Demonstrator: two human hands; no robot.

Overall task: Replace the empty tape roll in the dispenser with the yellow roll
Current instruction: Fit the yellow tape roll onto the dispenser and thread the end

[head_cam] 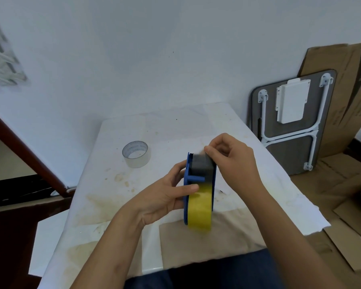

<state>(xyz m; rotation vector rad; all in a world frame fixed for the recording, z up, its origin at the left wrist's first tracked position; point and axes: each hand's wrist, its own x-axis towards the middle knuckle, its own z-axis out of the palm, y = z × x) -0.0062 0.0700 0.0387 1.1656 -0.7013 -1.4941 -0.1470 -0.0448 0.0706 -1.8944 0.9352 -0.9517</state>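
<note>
Yellow roll seated in the blue dispenser, tape end being led to the cutter

At frame centre the left hand (165, 197) grasps the blue plastic tape dispenser (189, 180) by its flat side wall, holding it upright on edge just above the stained white worktop (133, 205), probably to keep it steady. The glossy yellow roll (200, 207) sits in the lower half, curved face outward. The right hand (233, 161) pinches at the dark grey front block by the serrated edge, seemingly threading the tape. The spent, translucent empty roll (136, 154) stands apart at upper left.
</note>
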